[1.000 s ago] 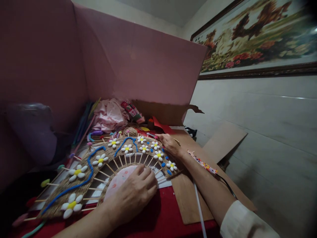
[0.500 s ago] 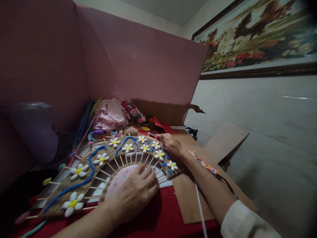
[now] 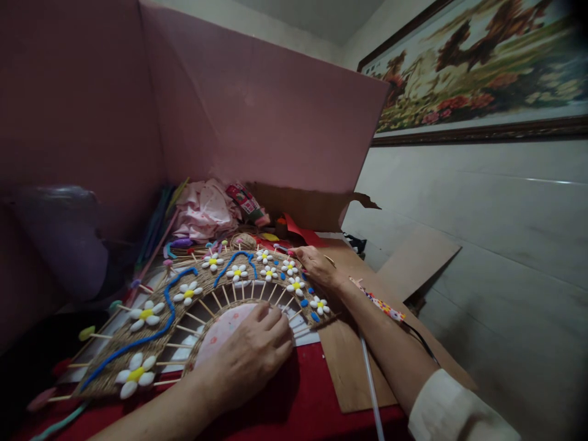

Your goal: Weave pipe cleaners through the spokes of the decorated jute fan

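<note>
A twine-wrapped arch [image 3: 110, 367] with white clay flowers, a blue clay strand [image 3: 138, 344] and small sticks tipped with coloured clay lies on white board. My left hand [image 3: 261, 346] rests over the pink patterned half-circle [image 3: 220, 337] at its centre, fingers curled; what they hold, if anything, is hidden. At the arch's right upper edge is my right hand [image 3: 313, 263], its fingers pinched near a pink clay tip [image 3: 291, 252]. Whatever lies between those fingertips is too small to make out.
Behind the arch lie crumpled pink cloth [image 3: 204, 211], a printed packet [image 3: 248, 203] and a twine ball [image 3: 243, 241]. Cardboard [image 3: 349, 380] and a clear tube [image 3: 371, 386] are at the right, over red cloth [image 3: 307, 392]. A pink panel [image 3: 257, 110] stands behind.
</note>
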The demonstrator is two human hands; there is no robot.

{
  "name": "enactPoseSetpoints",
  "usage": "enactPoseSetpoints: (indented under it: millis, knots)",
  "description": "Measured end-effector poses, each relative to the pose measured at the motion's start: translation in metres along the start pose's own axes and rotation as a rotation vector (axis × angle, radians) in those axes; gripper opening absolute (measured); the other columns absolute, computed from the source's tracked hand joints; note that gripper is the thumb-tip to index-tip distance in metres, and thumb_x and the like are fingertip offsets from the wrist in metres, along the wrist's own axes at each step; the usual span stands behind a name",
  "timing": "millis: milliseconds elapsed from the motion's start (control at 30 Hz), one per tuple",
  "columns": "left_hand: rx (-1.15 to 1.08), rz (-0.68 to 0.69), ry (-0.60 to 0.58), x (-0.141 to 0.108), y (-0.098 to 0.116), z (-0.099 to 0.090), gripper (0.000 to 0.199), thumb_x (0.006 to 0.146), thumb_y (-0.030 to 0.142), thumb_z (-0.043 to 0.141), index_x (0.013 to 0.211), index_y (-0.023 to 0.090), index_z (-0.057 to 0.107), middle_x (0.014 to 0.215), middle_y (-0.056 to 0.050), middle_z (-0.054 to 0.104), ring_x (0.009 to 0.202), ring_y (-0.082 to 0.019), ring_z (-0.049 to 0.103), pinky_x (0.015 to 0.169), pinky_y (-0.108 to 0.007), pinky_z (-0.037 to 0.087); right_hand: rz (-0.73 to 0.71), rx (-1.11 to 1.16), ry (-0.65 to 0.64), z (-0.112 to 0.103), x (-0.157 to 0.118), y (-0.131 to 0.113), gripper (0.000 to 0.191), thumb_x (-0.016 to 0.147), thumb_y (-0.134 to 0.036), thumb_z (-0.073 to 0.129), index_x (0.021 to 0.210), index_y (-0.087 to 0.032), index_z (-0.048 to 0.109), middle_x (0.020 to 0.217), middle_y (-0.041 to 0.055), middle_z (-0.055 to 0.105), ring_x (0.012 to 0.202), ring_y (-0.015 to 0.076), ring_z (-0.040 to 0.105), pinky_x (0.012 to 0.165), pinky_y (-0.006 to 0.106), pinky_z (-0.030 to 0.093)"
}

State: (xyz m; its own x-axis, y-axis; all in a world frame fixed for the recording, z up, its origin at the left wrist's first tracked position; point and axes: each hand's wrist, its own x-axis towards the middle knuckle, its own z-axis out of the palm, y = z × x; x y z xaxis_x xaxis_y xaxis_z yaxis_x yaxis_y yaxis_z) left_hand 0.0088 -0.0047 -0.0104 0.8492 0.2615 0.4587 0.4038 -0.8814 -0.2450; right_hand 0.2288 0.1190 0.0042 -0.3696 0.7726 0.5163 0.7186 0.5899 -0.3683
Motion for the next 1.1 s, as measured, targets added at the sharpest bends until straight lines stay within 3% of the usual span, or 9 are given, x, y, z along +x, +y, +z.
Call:
enactPoseSetpoints:
  millis: [367,600,833,967,1100]
  knots:
    - [0.001,0.003,0.021,0.000,0.000,0.000,0.011,0.088,0.017,0.048,0.084,0.017,0.059,0.087,-0.006,0.059,0.086,-0.021,0.052,0.082,-0.043,0.040,0.014,-0.037,0.045,-0.003,-0.002,-0.001,0.057,0.095,-0.051,0.019,0.091,-0.018,0.065,0.091,0.0088,0.066,0.090,0.0197,0.057,0.081,0.032,0.041]
    - [-0.001,-0.003,-0.012,0.001,0.000,-0.004,0.011,0.087,0.018,0.049,0.083,0.017,0.059,0.086,-0.006,0.059,0.085,-0.021,0.052,0.081,-0.042,0.041,0.066,-0.049,0.140,-0.008,-0.015,0.013,0.057,0.094,-0.053,0.019,0.087,-0.017,0.064,0.086,0.0086,0.065,0.082,0.0190,0.059,0.075,0.030,0.044]
    - [-0.020,-0.040,-0.019,-0.003,0.000,-0.007,0.011,0.087,0.022,0.050,0.082,0.017,0.058,0.086,-0.005,0.058,0.085,-0.020,0.053,0.080,-0.040,0.041,0.064,-0.085,0.177,-0.013,-0.028,0.022,0.055,0.095,-0.049,0.020,0.094,-0.016,0.065,0.091,0.0100,0.065,0.087,0.0211,0.058,0.078,0.033,0.042]
    - [-0.001,-0.067,0.026,-0.005,0.000,-0.007,0.012,0.086,0.028,0.053,0.087,0.017,0.058,0.092,-0.007,0.059,0.093,-0.023,0.052,0.082,-0.042,0.040,0.044,-0.119,0.171,-0.014,-0.029,0.022,0.052,0.095,-0.046,0.022,0.092,-0.017,0.065,0.091,0.0102,0.065,0.087,0.0215,0.057,0.078,0.034,0.042]
    - [0.013,-0.064,0.092,-0.004,0.003,-0.008,0.010,0.087,0.019,0.049,0.089,0.017,0.058,0.091,-0.007,0.060,0.090,-0.022,0.053,0.082,-0.042,0.040,0.023,-0.146,0.176,-0.015,-0.030,0.020,0.050,0.096,-0.043,0.023,0.090,-0.017,0.065,0.090,0.0105,0.065,0.085,0.0216,0.056,0.077,0.034,0.041]
